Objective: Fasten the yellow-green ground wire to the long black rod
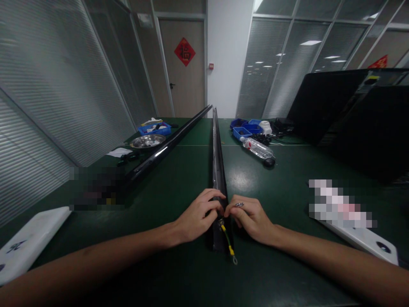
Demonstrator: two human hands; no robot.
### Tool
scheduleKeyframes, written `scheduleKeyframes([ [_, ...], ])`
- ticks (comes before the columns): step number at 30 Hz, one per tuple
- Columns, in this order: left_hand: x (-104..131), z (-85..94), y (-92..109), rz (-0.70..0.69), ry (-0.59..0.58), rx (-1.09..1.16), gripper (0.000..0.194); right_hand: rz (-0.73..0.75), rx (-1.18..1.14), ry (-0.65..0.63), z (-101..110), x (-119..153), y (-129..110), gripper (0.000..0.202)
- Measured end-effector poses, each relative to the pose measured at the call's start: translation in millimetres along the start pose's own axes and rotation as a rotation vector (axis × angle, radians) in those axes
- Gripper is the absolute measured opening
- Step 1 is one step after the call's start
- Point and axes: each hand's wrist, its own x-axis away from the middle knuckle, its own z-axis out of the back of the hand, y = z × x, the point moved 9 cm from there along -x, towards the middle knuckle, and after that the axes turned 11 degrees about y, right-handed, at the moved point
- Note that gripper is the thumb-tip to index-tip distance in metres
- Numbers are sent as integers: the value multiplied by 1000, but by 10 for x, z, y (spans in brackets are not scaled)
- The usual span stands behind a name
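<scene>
A long black rail (220, 170) with a channel shape runs away from me down the middle of the green table. My left hand (200, 215) rests over its near end, fingers curled and thumb drawn in close to them. Against the rail's right edge, my right hand (252, 216) is closed in a pinch, with a ring on one finger. Whatever the fingertips hold is hidden or too small to name. Just below them, a short green-and-yellow wire (228, 239) is attached inside the rail, its loose ring terminal (234, 259) hanging past the right edge.
Another long dark rail (159, 151) slants along the left, near a metal bowl (148, 141) and a blue basket (155, 128). To the right are a plastic bottle (258, 149), blue bins (247, 128) and dark panels (351, 115). White objects (35, 238) flank my forearms.
</scene>
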Motion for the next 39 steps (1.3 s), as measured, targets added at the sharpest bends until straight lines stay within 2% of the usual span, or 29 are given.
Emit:
scheduleKeyframes([
  [4, -2, 0, -9, 9, -4, 3, 24, 22, 7, -4, 0, 0, -25, 34],
  [10, 6, -13, -35, 3, -9, -23, 25, 4, 103, 81, 62, -29, -45, 34],
  [26, 4, -8, -13, -2, -8, -26, 25, 46, 45, 14, 2, -34, -81, 36],
  [34, 3, 0, -17, -2, -2, -7, 25, 10, 109, 81, 62, -19, -44, 32],
  [39, 8, -6, -28, 2, -6, -13, 23, 7, 117, 76, 48, -21, -45, 30],
])
